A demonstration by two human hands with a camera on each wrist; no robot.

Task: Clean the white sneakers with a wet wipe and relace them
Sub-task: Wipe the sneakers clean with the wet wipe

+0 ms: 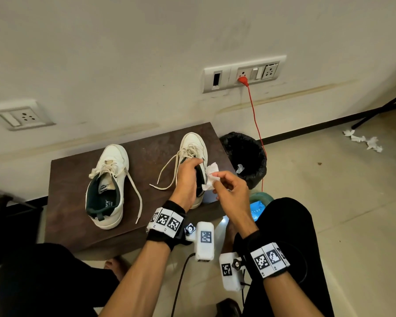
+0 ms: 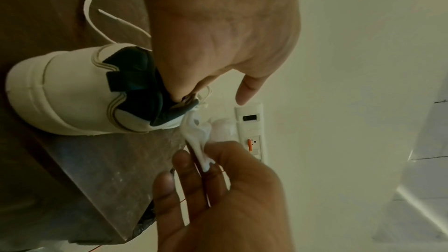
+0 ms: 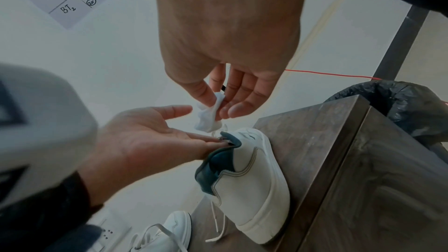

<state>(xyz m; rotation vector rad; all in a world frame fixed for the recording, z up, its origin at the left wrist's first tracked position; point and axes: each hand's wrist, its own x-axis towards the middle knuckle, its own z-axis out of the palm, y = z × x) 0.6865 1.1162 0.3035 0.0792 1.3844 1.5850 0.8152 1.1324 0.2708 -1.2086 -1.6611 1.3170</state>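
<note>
wiping stage. left hand (image 1: 186, 179) hooked into collar of sneaker (image 1: 192, 143), steadying; right hand (image 1: 231, 191) pinching wet wipe (image 1: 212, 177) just beside. next, likely: press wipe onto upper.

White sneaker (image 1: 192, 143) with dark green collar, mottled brown table (image 1: 156, 145).

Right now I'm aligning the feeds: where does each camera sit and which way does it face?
Head: on the head, facing down at the table, second sneaker; forearms, knees show.
Left wrist: along the left hand gripping the held sneaker.
Right wrist: along the right hand pinching the wet wipe.
Shared: all show held sneaker, wet wipe.
</note>
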